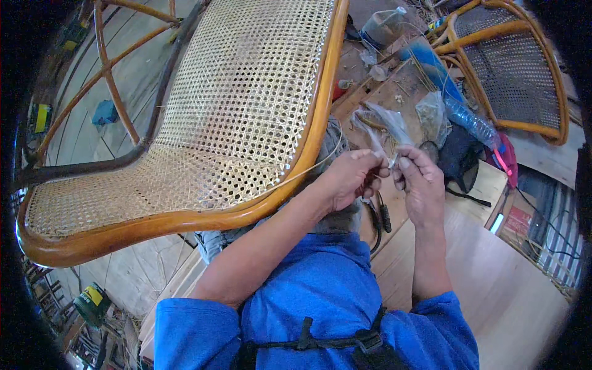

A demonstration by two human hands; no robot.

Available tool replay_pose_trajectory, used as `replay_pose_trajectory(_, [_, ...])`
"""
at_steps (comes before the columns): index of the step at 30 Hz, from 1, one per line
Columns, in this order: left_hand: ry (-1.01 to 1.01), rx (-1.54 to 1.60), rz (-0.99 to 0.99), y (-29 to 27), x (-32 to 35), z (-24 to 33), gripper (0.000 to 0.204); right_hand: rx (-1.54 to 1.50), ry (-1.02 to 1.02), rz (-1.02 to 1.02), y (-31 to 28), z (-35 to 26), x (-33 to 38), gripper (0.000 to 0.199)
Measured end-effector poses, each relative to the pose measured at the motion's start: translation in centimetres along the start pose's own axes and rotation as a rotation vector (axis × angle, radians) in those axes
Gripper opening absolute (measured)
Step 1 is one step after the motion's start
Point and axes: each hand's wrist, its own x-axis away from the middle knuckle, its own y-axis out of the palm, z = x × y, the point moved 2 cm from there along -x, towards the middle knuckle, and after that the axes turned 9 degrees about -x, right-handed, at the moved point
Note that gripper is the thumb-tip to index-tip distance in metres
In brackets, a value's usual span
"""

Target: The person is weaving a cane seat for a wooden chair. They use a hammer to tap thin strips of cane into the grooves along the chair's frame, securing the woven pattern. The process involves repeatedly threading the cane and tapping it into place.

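My left hand (350, 177) and my right hand (422, 180) meet in front of my lap, both closed, thumbs and fingertips pinching the gathered end of a clear plastic bag (394, 125). Something brownish shows inside the bag, too blurred to name. Just left of my hands, a chair with a woven cane panel (237, 92) and a varnished rattan frame (271, 209) lies across my legs. A thin loose cane strand (317, 161) arcs from the panel's edge near my left wrist.
A second cane chair (512, 68) stands at far right. Near it are a plastic bottle (472, 120), a black cloth bag (459, 151) and another clear bag (433, 114). A cloudy plastic jug (382, 28) stands behind. A wooden board (481, 277) lies right; a green container (92, 302) lower left.
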Motion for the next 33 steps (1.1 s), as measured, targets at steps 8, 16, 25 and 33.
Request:
replay_pose_trajectory(8, [0.131, -0.49, 0.209, 0.1, 4.6, 2.7, 0.022, -0.001, -0.088, 0.098, 2.5, 0.3, 0.7, 0.013])
replay_pose_trajectory(16, [0.448, -0.554, 0.242, -0.3, 5.7, 2.2, 0.019, -0.332, 0.094, -0.002, 3.8, 1.9, 1.3, 0.014])
replay_pose_trajectory(25, [0.423, -1.485, 0.428, -3.4, 9.0, 6.1, 0.028, -0.159, 0.195, -0.192, 3.6, 3.7, 2.4, 0.013])
replay_pose_trajectory(33, [0.022, -1.899, 0.269, -5.8, 10.5, 8.3, 0.028, -0.067, 0.14, -0.209, 7.1, 3.9, 3.2, 0.014])
